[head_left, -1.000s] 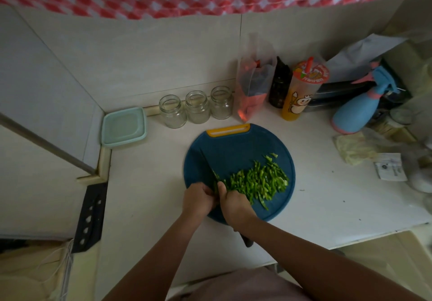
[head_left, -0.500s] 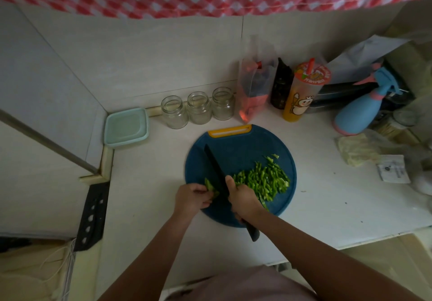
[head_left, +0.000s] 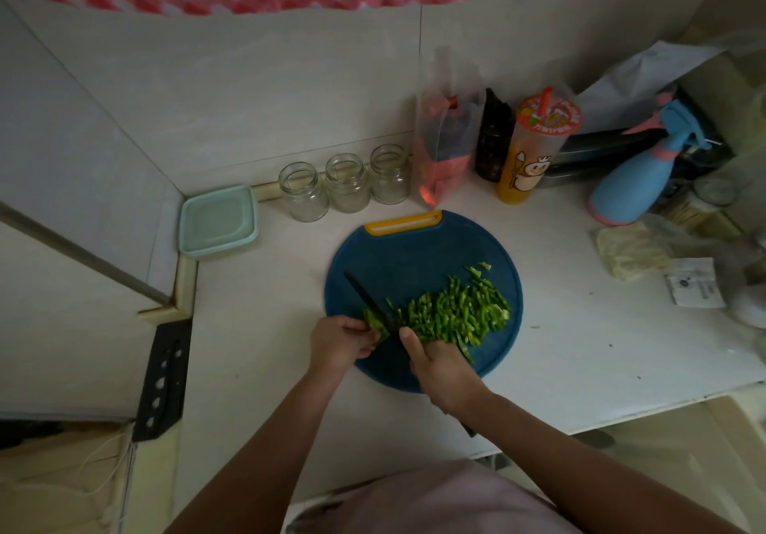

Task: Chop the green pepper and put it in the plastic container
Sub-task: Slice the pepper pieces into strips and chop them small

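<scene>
On the desk (head_left: 580,347), the round blue board (head_left: 406,251) sits central. The plastic container (head_left: 219,220) is at 10 o'clock, lid on. A heap of chopped pepper (head_left: 456,313) covers the board's 4 o'clock. The right hand (head_left: 439,367) grips the knife (head_left: 364,297). The left hand (head_left: 340,342) pinches the last uncut piece (head_left: 375,320). Chopping looks nearly done; the transfer is not yet begun.

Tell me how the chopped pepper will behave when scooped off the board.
The chopped pepper is a loose heap of small strips, so it will likely scatter rather than lift as one. Stray bits at its far edge suggest pieces slide easily on the board. Being thin, they are probably light and bendy.
</scene>
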